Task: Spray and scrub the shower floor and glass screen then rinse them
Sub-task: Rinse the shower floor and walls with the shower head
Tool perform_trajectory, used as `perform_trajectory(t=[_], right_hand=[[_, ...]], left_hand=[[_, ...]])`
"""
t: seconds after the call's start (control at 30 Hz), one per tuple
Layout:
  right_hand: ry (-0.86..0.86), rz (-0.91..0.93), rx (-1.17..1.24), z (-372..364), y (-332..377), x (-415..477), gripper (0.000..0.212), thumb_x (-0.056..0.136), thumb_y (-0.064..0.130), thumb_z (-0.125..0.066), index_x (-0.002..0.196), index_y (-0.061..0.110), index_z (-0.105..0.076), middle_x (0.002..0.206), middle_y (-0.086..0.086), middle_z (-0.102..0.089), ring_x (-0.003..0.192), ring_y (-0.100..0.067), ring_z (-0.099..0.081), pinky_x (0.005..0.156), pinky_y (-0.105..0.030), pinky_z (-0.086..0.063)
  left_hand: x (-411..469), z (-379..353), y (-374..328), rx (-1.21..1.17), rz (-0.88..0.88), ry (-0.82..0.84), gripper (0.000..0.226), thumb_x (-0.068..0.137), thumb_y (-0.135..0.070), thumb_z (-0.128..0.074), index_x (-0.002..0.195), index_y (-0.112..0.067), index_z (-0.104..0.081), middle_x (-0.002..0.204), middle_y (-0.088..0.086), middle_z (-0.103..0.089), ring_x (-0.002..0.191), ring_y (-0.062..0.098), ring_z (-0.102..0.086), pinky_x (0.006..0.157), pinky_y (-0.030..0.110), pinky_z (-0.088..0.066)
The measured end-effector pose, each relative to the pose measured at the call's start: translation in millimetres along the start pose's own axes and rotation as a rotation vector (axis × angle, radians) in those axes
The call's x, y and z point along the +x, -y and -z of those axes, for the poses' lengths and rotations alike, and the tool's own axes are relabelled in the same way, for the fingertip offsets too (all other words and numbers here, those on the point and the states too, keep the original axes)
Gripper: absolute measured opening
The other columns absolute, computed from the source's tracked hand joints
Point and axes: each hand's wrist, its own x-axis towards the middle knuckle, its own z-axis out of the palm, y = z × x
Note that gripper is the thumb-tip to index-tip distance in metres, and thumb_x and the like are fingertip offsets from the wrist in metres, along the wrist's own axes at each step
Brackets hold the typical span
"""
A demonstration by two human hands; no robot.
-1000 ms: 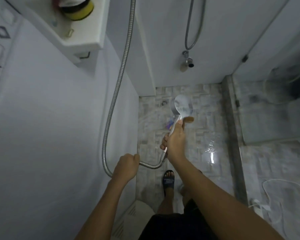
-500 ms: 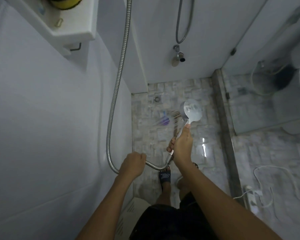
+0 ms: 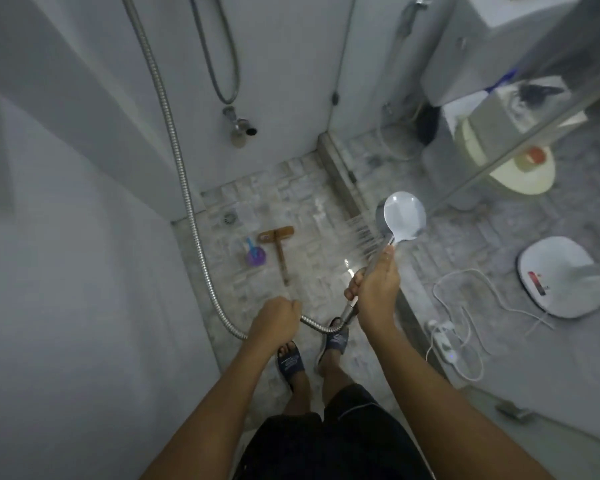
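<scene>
Shower head (image 3: 405,216) swung right in right hand (image 3: 374,289), left hand (image 3: 274,323) holding hose (image 3: 187,202)

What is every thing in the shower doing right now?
White round shower head: spraying water, gripped by right hand.
Silver metal hose: gripped by left hand.
Brown wooden brush: lying flat on floor.
Grey tiled shower floor: wet, shiny.
Small purple plastic thing: lying beside brush.

A: Are you seeing any words or numbers to read here?
B: No, nothing is coming out clearly. The slippers (image 3: 290,364) are showing a pale print (image 3: 338,337) and the white flat device (image 3: 561,268) is carrying a red label (image 3: 537,287), but both are looking too blurred.
</scene>
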Motion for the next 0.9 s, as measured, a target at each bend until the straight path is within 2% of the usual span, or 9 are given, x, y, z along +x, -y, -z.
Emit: perform_trajectory(t=[0.13,0.23,0.37,0.47,0.53,0.6,0.7,0.8,0.9], right_hand=[[-0.079,0.055,0.049,21,21,15,0.044,0.102,0.059,-0.031,0.087,0.019,-0.046,0.057,-0.007,-0.038,0.045,-0.019,-0.038,0.047,-0.033,-0.041],[-0.114,0.072,0.106,27,34,25,0.047,0.102,0.058,-0.031,0.095,0.014,-0.045,0.054,-0.004,-0.038,0.043,-0.018,-0.037,0.045,-0.031,-0.039],[-0.122,0.079,0.142,18,50,30,0.05,0.1,0.061,-0.032,0.106,0.015,-0.049,0.055,-0.005,-0.038,0.044,-0.018,-0.037,0.045,-0.029,-0.038],[-0.087,0.09,0.131,-4,62,24,0.032,0.102,0.06,-0.031,0.096,0.038,-0.054,0.055,-0.006,-0.035,0.044,-0.018,-0.036,0.045,-0.03,-0.038],[-0.057,0.084,0.124,-23,66,20,0.032,0.101,0.061,-0.032,0.098,0.044,-0.058,0.055,-0.005,-0.034,0.044,-0.018,-0.035,0.047,-0.031,-0.038],[-0.024,0.062,0.109,-43,64,15,0.038,0.1,0.062,-0.033,0.09,0.036,-0.058,0.055,-0.005,-0.034,0.045,-0.018,-0.035,0.048,-0.032,-0.038],[0.083,0.021,0.084,-82,55,0,0.044,0.1,0.063,-0.032,0.081,0.027,-0.047,0.055,-0.006,-0.034,0.045,-0.018,-0.035,0.047,-0.032,-0.037],[0.183,0.0,0.054,-110,43,-10,0.053,0.097,0.068,-0.033,0.081,0.02,-0.047,0.053,-0.006,-0.034,0.043,-0.019,-0.035,0.046,-0.032,-0.037],[0.314,0.001,-0.012,-147,30,-32,0.058,0.097,0.068,-0.032,0.082,0.014,-0.047,0.055,-0.012,-0.036,0.041,-0.019,-0.036,0.043,-0.029,-0.037]], left_hand=[[11,-3,-40,0.063,-0.08,0.015,0.047,0.102,-0.028,-0.035,0.082,0.005,-0.061,0.095,0.026,-0.064,0.087,0.037,-0.061,0.078,0.041,-0.049],[22,-2,-59,0.1,-0.109,0.03,0.045,0.104,-0.025,-0.034,0.095,0.008,-0.064,0.103,0.027,-0.065,0.097,0.039,-0.062,0.082,0.042,-0.049],[32,12,-69,0.127,-0.137,0.002,0.045,0.103,-0.027,-0.035,0.083,0.004,-0.062,0.092,0.023,-0.063,0.086,0.034,-0.061,0.07,0.036,-0.043],[35,30,-65,0.15,-0.124,0.012,0.043,0.104,-0.026,-0.032,0.089,0.002,-0.061,0.098,0.022,-0.063,0.088,0.033,-0.058,0.07,0.035,-0.04],[35,46,-57,0.119,-0.102,-0.022,0.043,0.105,-0.026,-0.032,0.09,0.002,-0.062,0.102,0.024,-0.063,0.092,0.035,-0.059,0.07,0.033,-0.039],[29,65,-46,0.064,-0.087,-0.058,0.042,0.105,-0.024,-0.034,0.089,0.002,-0.063,0.103,0.026,-0.063,0.096,0.037,-0.061,0.075,0.037,-0.045],[17,92,-13,-0.029,-0.058,-0.126,0.041,0.105,-0.022,-0.036,0.09,0.003,-0.066,0.105,0.028,-0.066,0.098,0.038,-0.063,0.086,0.045,-0.05],[6,108,18,-0.142,-0.032,-0.196,0.05,0.104,-0.023,-0.036,0.073,0.009,-0.06,0.092,0.031,-0.066,0.083,0.037,-0.064,0.076,0.042,-0.049],[-9,121,59,-0.18,0.051,-0.254,0.057,0.103,-0.03,-0.029,0.073,0.006,-0.061,0.084,0.025,-0.065,0.071,0.026,-0.058,0.067,0.035,-0.045]])
